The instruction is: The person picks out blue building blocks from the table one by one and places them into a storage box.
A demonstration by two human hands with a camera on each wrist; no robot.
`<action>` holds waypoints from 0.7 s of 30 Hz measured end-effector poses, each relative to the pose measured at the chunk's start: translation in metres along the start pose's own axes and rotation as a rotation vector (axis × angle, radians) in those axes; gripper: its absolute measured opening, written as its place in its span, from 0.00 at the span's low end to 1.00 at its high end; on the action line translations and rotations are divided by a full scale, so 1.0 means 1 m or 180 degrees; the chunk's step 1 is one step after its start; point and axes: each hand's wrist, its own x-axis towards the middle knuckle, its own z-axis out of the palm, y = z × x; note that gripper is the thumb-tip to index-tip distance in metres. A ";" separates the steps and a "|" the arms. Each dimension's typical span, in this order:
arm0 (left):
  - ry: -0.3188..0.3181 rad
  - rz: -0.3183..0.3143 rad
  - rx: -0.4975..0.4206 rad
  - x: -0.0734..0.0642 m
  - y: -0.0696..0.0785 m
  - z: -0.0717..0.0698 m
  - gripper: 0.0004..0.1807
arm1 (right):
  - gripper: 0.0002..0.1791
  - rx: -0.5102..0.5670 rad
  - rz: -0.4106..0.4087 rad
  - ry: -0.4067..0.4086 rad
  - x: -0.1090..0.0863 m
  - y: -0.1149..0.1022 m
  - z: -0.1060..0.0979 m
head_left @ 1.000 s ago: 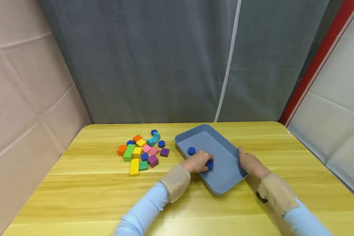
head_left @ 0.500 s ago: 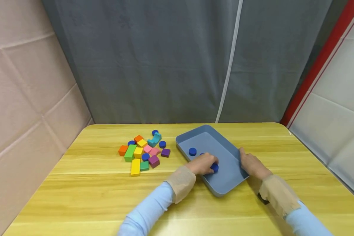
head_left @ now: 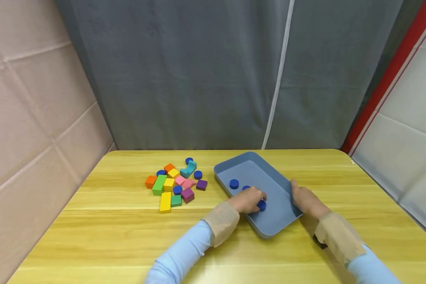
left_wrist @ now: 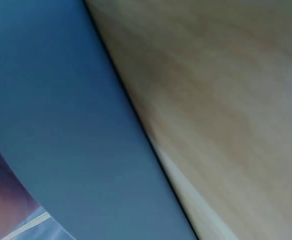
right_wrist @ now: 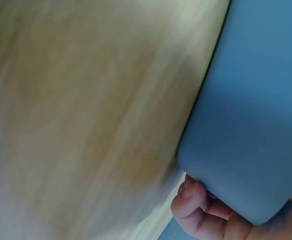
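Observation:
My left hand (head_left: 249, 200) reaches over the near left wall of a shallow grey-blue tray (head_left: 277, 211). Finger and thumb pinch a round blue disc (head_left: 261, 205), low over the tray floor. Two more blue discs lie inside, one (head_left: 234, 184) toward the far left and another (head_left: 246, 187) partly covered by the hand. My right hand (head_left: 307, 201) grips the tray's right side; the right wrist view has its curled fingers (right_wrist: 190, 196) at the tray's corner. The left wrist view is mostly filled by the tray's outer wall (left_wrist: 96, 130), and the pinched disc is hidden there.
Left of the tray, loose coloured blocks lie in a cluster: a green block (head_left: 159, 185), a yellow block (head_left: 165, 202), a purple block (head_left: 201, 184), a turquoise arch (head_left: 188, 169) and several blue discs (head_left: 198, 174). A grey curtain (head_left: 198, 79) hangs behind the wooden table (head_left: 110, 236).
My left hand has shifted a little right and nearer within the tray, with the disc between its fingers. Another blue disc has come into view behind it. My right hand stays on the tray.

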 end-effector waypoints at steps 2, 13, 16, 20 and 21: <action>-0.0006 0.0000 0.0013 0.000 0.000 0.000 0.19 | 0.09 -0.0013 0.0011 0.0006 0.000 0.000 0.000; -0.0093 -0.0029 -0.0108 -0.004 0.000 -0.006 0.20 | 0.10 0.0020 0.0011 -0.0029 0.000 0.000 -0.001; -0.0084 -0.0017 -0.0155 -0.006 -0.001 -0.008 0.20 | 0.10 0.0002 0.0006 -0.0028 0.001 0.000 -0.001; -0.0054 0.0018 -0.0209 -0.010 -0.002 -0.010 0.18 | 0.10 -0.0017 -0.0006 0.0003 0.001 0.000 0.000; -0.0048 0.0021 -0.0243 -0.010 -0.003 -0.011 0.18 | 0.10 -0.0003 -0.0010 0.0009 0.001 0.000 0.000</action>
